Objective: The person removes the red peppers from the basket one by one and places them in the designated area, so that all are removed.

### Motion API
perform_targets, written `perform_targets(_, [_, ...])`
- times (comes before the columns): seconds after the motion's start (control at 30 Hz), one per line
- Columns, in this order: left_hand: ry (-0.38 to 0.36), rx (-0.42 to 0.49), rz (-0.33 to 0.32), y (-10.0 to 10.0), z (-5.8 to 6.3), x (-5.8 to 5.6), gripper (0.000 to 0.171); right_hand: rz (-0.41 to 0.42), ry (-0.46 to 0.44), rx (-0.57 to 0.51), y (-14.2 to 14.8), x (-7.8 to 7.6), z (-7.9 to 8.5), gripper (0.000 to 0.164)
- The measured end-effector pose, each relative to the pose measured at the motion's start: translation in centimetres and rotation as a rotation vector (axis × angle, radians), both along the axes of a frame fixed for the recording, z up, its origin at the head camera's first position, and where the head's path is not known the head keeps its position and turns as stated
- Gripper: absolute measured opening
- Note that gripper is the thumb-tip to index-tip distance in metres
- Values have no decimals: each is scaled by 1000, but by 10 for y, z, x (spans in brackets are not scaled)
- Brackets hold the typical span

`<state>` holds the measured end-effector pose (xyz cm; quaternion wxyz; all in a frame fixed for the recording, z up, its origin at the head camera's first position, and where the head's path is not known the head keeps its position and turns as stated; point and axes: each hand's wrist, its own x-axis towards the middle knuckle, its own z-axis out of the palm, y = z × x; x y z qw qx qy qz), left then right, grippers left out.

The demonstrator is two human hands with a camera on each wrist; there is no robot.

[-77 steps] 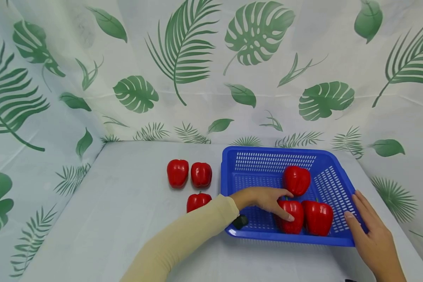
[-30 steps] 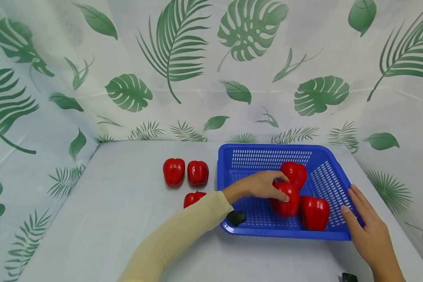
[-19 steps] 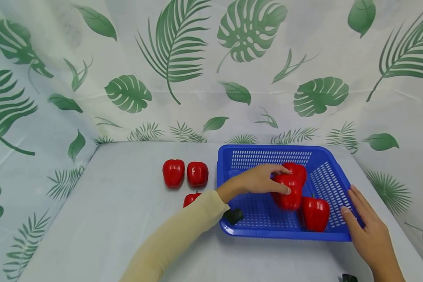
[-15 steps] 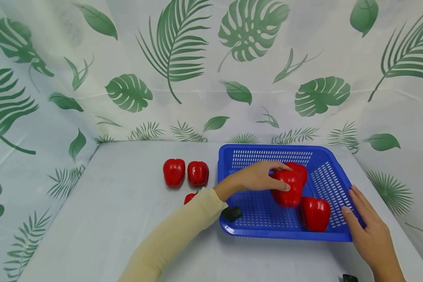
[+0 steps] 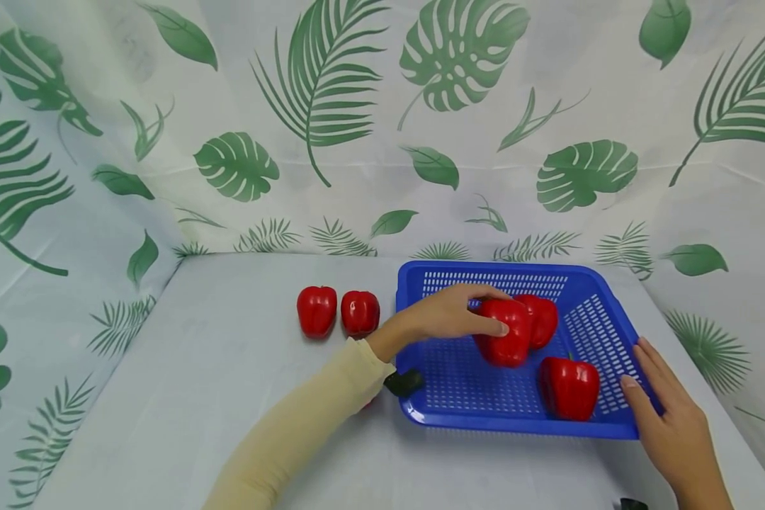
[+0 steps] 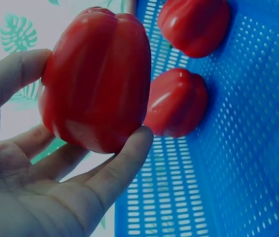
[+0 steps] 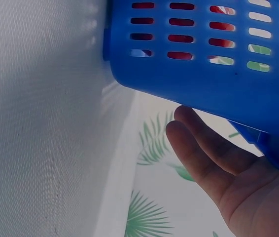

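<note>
In the head view my left hand (image 5: 452, 312) holds a red bell pepper (image 5: 503, 333) over the blue basket (image 5: 516, 426). The left wrist view shows this bell pepper (image 6: 97, 81) between thumb and fingers, clear of the basket floor. Two more red bell peppers lie in the basket: one behind (image 5: 541, 322), partly hidden by the held one, and one at the front right (image 5: 570, 389). My right hand (image 5: 678, 425) holds the basket's right rim, thumb over it and fingers along the outside. The right wrist view shows those fingers (image 7: 193, 153) fairly straight beside the perforated wall (image 7: 189, 79).
Left of the basket, two red bell peppers (image 5: 316, 312) (image 5: 360, 314) stand on the white table (image 5: 217, 368). Another is almost wholly hidden behind the left sleeve (image 5: 306, 425). Leaf-patterned cloth (image 5: 357, 142) hangs behind and at both sides.
My left hand has lifted the bell pepper from the front middle of the basket and carried it up and to the left. My right hand has stayed at the basket's right rim.
</note>
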<state>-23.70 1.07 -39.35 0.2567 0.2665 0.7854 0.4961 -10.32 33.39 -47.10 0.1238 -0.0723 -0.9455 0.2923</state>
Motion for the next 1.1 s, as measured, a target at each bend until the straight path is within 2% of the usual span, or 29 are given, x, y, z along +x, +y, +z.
perform_targets(0.27, [19, 29, 62, -19, -2, 2, 57, 4, -7, -8, 0, 0, 0, 64])
perform_targets(0.57, [24, 51, 93, -41, 3, 3, 54, 1, -1, -1, 0, 0, 1, 63])
perform_targets(1.1, [-12, 69, 200, -77, 5, 13, 62, -22, -10, -16, -3, -1, 2, 63])
